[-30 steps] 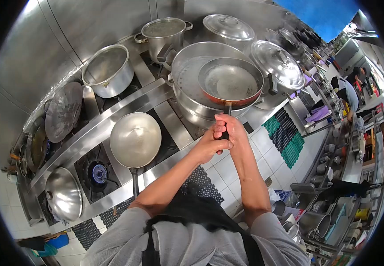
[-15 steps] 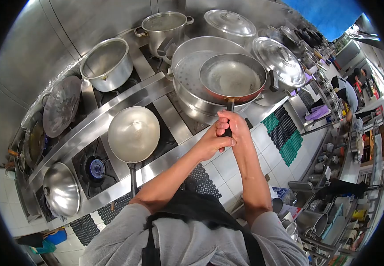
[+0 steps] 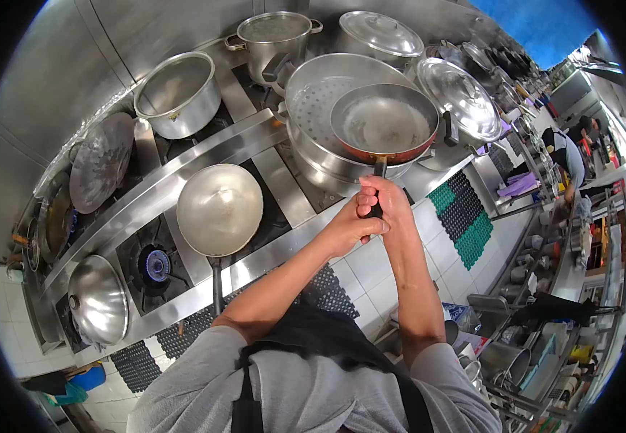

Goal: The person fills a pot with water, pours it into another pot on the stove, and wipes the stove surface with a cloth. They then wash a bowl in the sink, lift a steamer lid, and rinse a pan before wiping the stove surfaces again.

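Both my hands are wrapped around the black handle of a red-sided frying pan (image 3: pixel 389 124). My right hand (image 3: pixel 391 199) closes on it just below the pan, and my left hand (image 3: pixel 346 229) grips from the other side, its thumb crossing toward the right wrist. The pan's dark inside carries a pale, whitish patch on its bottom. In this view it overlaps a wide steamer pot (image 3: pixel 311 97) with a perforated bottom. A light-coloured wok (image 3: pixel 220 209) with a long dark handle lies on the stove to the left of my arms.
A burner (image 3: pixel 155 265) with a blue flame is at the left, near a domed lid (image 3: pixel 98 299). Open pots (image 3: pixel 176 97) line the back of the stove. A lidded pot (image 3: pixel 461 101) stands right of the pan. Farther right, a person (image 3: pixel 569 155) is by shelves of kitchenware.
The view has shifted slightly, moving the stove and pots a little in the picture. My hands keep the same grip on the frying pan handle.
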The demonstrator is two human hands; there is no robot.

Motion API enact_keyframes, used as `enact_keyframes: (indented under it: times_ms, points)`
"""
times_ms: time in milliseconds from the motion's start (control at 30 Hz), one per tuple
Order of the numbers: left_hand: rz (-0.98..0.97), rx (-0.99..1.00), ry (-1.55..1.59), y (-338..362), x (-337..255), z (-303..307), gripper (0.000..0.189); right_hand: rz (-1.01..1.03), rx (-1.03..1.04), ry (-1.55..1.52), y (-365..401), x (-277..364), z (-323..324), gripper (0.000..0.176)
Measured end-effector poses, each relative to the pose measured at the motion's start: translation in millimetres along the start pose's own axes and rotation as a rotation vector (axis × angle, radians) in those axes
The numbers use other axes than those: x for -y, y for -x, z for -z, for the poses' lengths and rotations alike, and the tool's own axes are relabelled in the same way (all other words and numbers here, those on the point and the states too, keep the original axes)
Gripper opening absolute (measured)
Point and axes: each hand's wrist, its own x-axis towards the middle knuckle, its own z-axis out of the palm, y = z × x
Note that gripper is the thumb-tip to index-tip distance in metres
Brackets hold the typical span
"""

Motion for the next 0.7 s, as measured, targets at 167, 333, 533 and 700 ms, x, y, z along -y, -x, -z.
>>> enact_keyframes:
  times_ms: [167,333,533,700]
  points:
    - [-0.010,0.037,0.017,1.1,1.0,0.3,0.055,0.001,-0.028,0.012,0.0,-1.5,1.5,0.028]
    - [-0.020,0.077,0.033,-2.1,4.6,1.8,0.053,0.022,-0.028,0.028,4.1,0.2,-0.3,0.028]
    - [-0.004,0.078,-0.060,3.9,-7.1,-4.2,0.054,0.058,-0.002,-0.027,6.8,1.0,-0.7,0.030]
    - [-0.077,0.009,-0.342,15.9,-42.6,-19.1,0.062,-0.021,0.198,-0.222,8.8,7.6,0.2,0.032]
